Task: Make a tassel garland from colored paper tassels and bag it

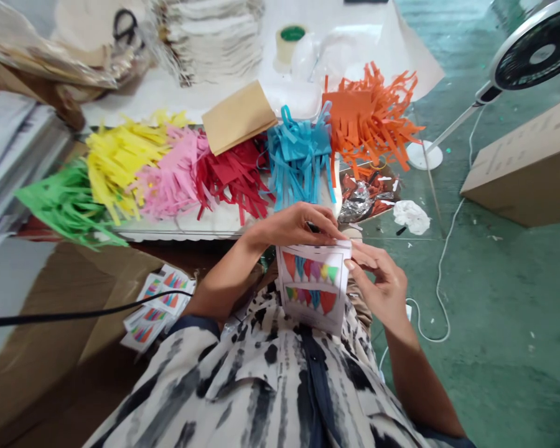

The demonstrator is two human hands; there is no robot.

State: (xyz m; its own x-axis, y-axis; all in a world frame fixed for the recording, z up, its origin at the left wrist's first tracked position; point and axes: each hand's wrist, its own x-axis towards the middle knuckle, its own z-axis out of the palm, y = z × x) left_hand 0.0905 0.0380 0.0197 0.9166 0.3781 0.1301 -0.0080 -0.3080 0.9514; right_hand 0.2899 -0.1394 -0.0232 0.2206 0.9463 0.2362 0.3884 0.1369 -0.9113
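Note:
A white printed packet (313,292) with pictures of coloured tassel garlands hangs in front of my body. Across its top edge lies my left hand (308,223), its fingers bent over the edge. My right hand (379,279) pinches the upper right corner between thumb and fingers. Just beyond the hands, fringed paper tassels lie in a row along the table edge: green (72,199), yellow (126,155), pink (175,171), red (233,177), blue (299,152) and orange (373,115). A folded brown paper piece (239,118) rests over the red and blue ones.
Similar printed packets (156,308) lie in a cardboard box (70,323) at lower left. Behind the tassels are paper stacks (214,37), a tape roll (290,42) and black-handled scissors (125,26). A fan (536,56), cable (441,274) and carton (527,162) stand right.

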